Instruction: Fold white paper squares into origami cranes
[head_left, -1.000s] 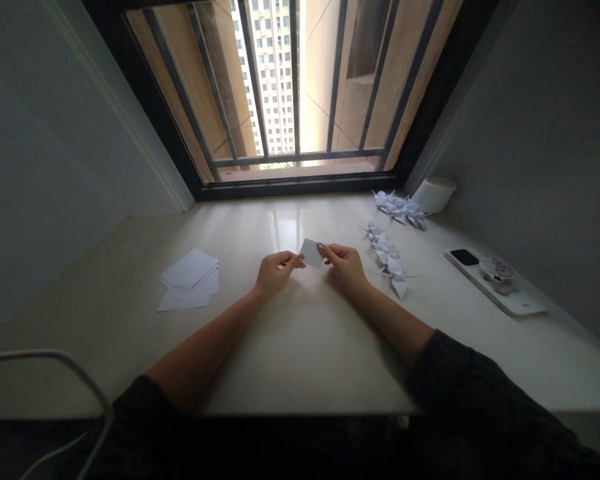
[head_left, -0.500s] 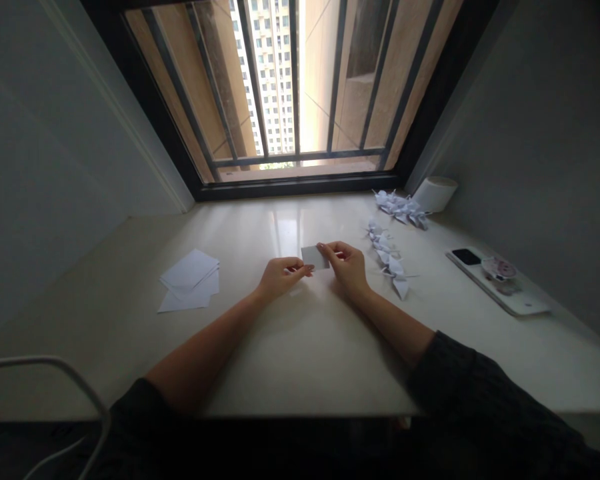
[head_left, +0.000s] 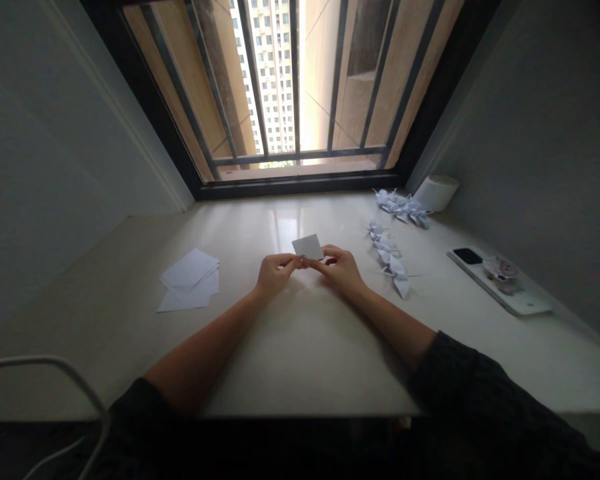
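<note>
A small square of white paper [head_left: 307, 246] is held up above the counter, tilted, between both hands. My left hand [head_left: 276, 272] pinches its lower left corner between thumb and fingertips. My right hand [head_left: 341, 268] grips the lower right part, its thumb meeting the left fingertips along the bottom edge. Fingers hide that lower edge, so any fold there cannot be made out. To the right of my right hand lies a row of folded paper cranes [head_left: 387, 257] on the counter. Left of my left hand rests a stack of white paper sheets [head_left: 190, 277].
More paper cranes [head_left: 403, 208] are heaped at the back right beside a white cup-like object [head_left: 437, 193]. A phone [head_left: 497, 280] with a round grip lies on the right of the counter [head_left: 300, 360]. A white cable [head_left: 75, 377] loops at lower left. The barred window [head_left: 300, 180] stands behind.
The paper has turned and risen slightly to the left. My right hand has shifted from its top edge to its lower side, and the two hands have come together.
</note>
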A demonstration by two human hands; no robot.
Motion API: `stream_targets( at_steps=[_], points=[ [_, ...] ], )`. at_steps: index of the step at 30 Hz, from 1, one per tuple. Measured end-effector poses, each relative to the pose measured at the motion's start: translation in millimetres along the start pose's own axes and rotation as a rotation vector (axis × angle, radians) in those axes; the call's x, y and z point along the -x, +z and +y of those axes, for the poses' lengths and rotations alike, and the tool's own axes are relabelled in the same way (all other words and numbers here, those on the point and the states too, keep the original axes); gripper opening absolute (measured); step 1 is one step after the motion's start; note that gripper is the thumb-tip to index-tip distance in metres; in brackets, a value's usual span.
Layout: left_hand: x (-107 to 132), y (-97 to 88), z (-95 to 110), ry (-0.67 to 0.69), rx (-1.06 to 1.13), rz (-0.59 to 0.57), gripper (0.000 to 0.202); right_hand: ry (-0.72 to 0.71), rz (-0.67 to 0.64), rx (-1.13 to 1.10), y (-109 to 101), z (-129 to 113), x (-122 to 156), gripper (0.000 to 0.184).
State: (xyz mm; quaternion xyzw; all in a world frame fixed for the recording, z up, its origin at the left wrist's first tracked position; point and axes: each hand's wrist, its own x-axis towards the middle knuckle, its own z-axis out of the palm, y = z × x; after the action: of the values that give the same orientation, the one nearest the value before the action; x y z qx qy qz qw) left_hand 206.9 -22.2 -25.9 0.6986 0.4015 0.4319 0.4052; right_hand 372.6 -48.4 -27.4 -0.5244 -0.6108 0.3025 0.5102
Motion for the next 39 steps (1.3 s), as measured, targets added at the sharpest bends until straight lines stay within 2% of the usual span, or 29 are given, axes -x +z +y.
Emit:
stream_targets(
  at_steps=[5,7,16,20,25,30,35,39],
  points=[
    [-1,0.1,-5,-0.007,0.026,0.01,0.032,0.198,-0.035,-0.166,0,1,0,0.041],
    [-1,0.1,-7,-0.027,0.047,0.021,0.032,0.223,-0.047,-0.201,-1,2,-1,0.043],
    [-3,0.9,-9,-0.077,0.094,0.072,0.035,0.071,-0.101,-0.244,-1,6,-5,0.039],
    [-2,0.3,-6,-0.043,0.053,0.036,0.036,0.037,-0.038,-0.137,2,12,-5,0.038],
    [-1,-1.2,0,0.027,-0.052,-0.07,0.033,-0.014,0.036,-0.006,2,14,-3,0.036],
    [0,-0.3,1,-0.025,-0.009,-0.119,0.032,-0.02,0.038,-0.077,2,12,-3,0.036],
    [-1,-0.1,-1,-0.048,0.008,-0.121,0.035,-0.01,0.028,-0.134,3,5,-1,0.036],
    [-1,-1.1,-3,-0.043,0.002,-0.115,0.034,-0.052,-0.003,-0.083,2,1,1,0.034]
  ],
)
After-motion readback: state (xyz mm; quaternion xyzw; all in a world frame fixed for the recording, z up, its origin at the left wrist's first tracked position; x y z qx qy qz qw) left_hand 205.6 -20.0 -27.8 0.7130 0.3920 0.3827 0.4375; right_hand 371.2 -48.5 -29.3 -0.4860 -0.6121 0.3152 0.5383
